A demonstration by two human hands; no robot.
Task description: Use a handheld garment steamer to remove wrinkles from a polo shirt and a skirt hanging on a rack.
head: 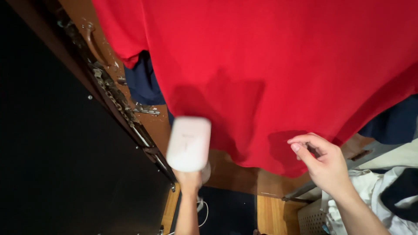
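Note:
A large red garment [270,65] hangs in front of a brown wooden door and fills the upper part of the head view. My left hand [189,179] grips a white handheld steamer [188,143], its flat head facing the cloth near the lower left of the garment; the steamer is blurred. A darker damp-looking patch shows on the red cloth just right of it. My right hand [324,163] pinches the lower hem of the red garment between thumb and fingers at the right.
A dark blue garment [141,82] hangs behind the red one. The brown door [152,124] has a metal handle and latch; a black panel [61,152] is at the left. White and dark clothes [392,196] lie at the lower right above a pale basket.

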